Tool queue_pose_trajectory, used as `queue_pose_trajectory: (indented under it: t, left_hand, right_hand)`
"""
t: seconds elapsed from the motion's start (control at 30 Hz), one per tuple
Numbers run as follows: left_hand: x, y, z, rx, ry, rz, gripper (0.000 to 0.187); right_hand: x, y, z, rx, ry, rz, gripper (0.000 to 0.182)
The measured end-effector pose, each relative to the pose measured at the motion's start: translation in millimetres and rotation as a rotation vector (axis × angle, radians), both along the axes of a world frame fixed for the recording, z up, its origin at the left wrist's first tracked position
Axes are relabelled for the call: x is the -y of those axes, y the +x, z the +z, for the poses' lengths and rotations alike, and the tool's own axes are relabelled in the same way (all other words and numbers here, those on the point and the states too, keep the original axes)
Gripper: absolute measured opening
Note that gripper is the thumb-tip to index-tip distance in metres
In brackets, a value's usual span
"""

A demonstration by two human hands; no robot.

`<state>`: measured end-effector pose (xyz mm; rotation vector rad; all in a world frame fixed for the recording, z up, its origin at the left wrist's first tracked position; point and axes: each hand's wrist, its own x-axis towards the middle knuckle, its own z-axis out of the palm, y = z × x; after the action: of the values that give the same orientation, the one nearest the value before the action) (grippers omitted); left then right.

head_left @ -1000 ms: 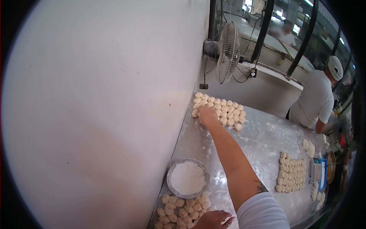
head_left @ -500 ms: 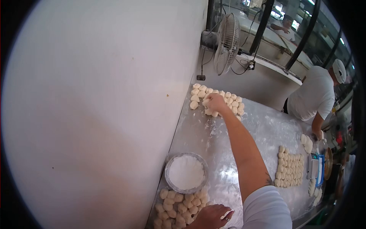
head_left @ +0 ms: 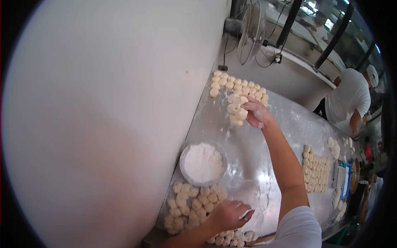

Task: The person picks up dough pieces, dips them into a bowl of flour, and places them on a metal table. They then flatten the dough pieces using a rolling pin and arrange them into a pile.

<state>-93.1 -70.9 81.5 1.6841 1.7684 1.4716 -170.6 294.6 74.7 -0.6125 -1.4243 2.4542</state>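
Observation:
My right hand, arm stretched out over the metal table, grips a clump of several stuck-together dough balls. The clump hangs in front of the rows of dough balls at the far end of the table. My left hand is closed, fingers curled, close over a nearer pile of dough balls. A whitish bit shows between its thumb and fingers, and I cannot tell what it is. Beside that pile stands a round bowl of white flour.
The floured metal table runs along a white wall. On the right lie a block of dough balls and a scale. A co-worker in white bends over the table's far side. A fan hangs at the back.
My right hand has lifted a clump of dough balls from the far rows and drawn it back towards me. The left hand has moved slightly up in view, still closed.

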Motion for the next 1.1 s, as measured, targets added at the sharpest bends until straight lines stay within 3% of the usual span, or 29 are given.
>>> queue_pose_trajectory:
  t: [0.1, 0.2, 0.33, 0.43, 0.53, 0.57, 0.67, 0.77, 0.87, 0.97, 1.07, 1.1]
  left_hand:
    - [4.8, 5.8, 2.8, -0.054, 0.113, -0.001, 0.014]
    - [6.2, 3.7, 18.0, -0.12, 0.212, 0.003, 0.015]
    - [9.2, -3.0, 32.4, -0.192, 0.333, 0.013, 0.016]
    - [12.1, -1.6, 39.5, -0.206, 0.416, 0.032, 0.017]
    - [13.6, 0.5, 46.2, -0.181, 0.476, 0.035, 0.017]
    - [15.2, 1.4, 45.5, -0.196, 0.465, 0.026, 0.017]
    - [17.0, 3.2, 43.3, -0.216, 0.465, 0.017, 0.017]
    - [13.3, 1.2, 46.0, -0.201, 0.513, 0.058, 0.017]
    - [11.6, -4.7, 44.9, -0.219, 0.506, 0.09, 0.018]
    - [15.8, -8.6, 50.3, -0.224, 0.482, 0.095, 0.019]
    - [16.4, -12.7, 50.0, -0.231, 0.478, 0.108, 0.019]
    - [15.3, -12.5, 49.5, -0.236, 0.485, 0.116, 0.019]
  right_hand:
    - [70.9, 9.9, 39.7, 0.08, 0.034, 0.146, 0.047]
    - [121.6, 6.0, 24.3, 0.084, 0.432, 0.407, 0.039]
    - [202.7, 3.3, -22.9, 0.222, 1.392, 0.623, 0.038]
    - [231.1, 1.2, -39.7, 0.156, 1.56, 0.728, 0.044]
    - [219.3, 7.1, 14.1, 0.256, 1.276, 0.422, 0.046]
    - [203.0, 3.4, 12.6, 0.276, 1.213, 0.42, 0.049]
    - [194.3, 4.0, 8.5, 0.391, 1.382, 0.604, 0.056]
    - [235.8, 9.0, 9.3, 0.502, 1.568, 0.797, 0.056]
    - [236.5, 4.0, -5.2, 0.519, 1.636, 0.759, 0.06]
    - [230.6, 9.0, -12.2, 0.409, 1.547, 0.513, 0.047]
    - [226.3, 7.6, 18.9, 0.666, 1.298, 0.617, 0.029]
    - [229.3, 8.8, 12.0, 0.616, 1.401, 0.649, 0.024]
